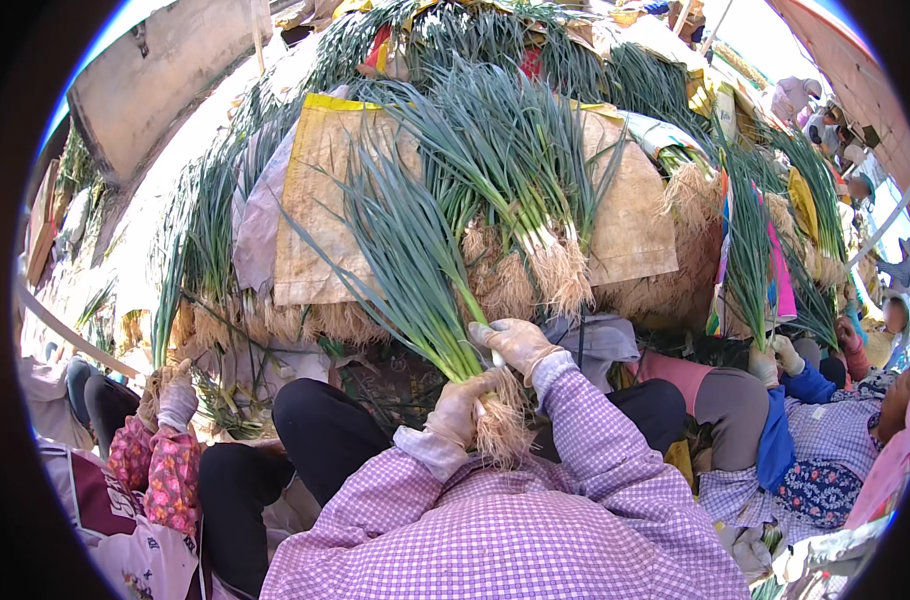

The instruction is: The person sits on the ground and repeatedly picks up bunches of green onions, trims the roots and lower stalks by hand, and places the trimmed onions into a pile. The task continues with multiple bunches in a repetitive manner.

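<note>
My left hand (455,414), in a pale glove, grips a bunch of green onions (406,259) just above the roots. Its long leaves fan up and to the left, while the pale roots hang near my lap. Beside it, my gloved right hand (516,343) holds a green onion stalk (468,298) between thumb and fingers, at the right side of the bunch. Ahead lies a loose bundle of green onions (526,187) with its roots toward me. It rests across woven sacking (327,247) laid over a large heap of more onions.
At my left, a co-worker's gloved hands (171,397) hold onions upright. On the right, another co-worker's gloved hands (774,360) hold a bunch close to my knee (654,412). Grey cloth (601,349) lies beyond my right forearm. More people sit along the heap's right side.
</note>
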Available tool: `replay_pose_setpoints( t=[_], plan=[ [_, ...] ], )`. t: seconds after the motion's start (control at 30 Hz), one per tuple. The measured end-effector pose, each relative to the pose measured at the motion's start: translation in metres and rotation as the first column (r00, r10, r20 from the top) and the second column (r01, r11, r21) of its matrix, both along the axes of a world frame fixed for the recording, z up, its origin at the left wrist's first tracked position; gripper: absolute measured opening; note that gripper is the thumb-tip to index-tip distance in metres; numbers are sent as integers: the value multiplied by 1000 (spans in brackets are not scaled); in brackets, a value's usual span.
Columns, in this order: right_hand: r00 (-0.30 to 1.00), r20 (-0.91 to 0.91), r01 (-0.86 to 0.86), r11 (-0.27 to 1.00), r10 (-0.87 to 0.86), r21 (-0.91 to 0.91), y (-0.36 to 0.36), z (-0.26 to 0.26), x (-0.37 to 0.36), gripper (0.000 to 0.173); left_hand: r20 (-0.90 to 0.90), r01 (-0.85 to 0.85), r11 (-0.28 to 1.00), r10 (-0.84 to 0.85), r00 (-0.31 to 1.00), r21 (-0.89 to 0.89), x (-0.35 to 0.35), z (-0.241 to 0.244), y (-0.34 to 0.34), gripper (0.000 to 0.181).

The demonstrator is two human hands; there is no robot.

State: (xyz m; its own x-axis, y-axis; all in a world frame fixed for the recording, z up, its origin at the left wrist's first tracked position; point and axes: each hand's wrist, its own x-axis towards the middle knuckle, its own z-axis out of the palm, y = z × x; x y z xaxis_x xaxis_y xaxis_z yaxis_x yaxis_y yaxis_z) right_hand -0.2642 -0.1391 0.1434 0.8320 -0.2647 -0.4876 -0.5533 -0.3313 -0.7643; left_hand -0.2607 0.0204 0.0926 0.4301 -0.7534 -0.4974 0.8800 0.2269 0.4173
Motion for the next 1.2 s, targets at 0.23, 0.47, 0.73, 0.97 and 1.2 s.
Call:
replay_pose_setpoints(
  t=[0.23, 0.47, 0.73, 0.97, 1.2],
  plan=[
    [922, 167, -86, 607, 348, -790, 43, -14, -53, 36, -224, -136, 975, 95, 970, -174, 6, -9, 16, 27],
    [977, -119, -191, 976, 178, -103, 44, 17, -31, 125, 17, -310, 943, 314, 949, -116, -41, -16, -24, 37],
    [983, 111, 178, 656, -144, -733, 0, -142, 2, 29, 829, 414, 856, -457, 323, 311, -66, 29, -51, 40],
    [981, -78, -168, 592, 176, -788, -17, 50, -98, 58, 56, 230, 809, -239, 969, -542, -46, 61, -59, 64],
    [995, -80, -99, 502, 59, -859, -7, 109, -189, 51, 142, -153, 887, 236, 961, -436, 40, 66, -74, 59]
  ],
)
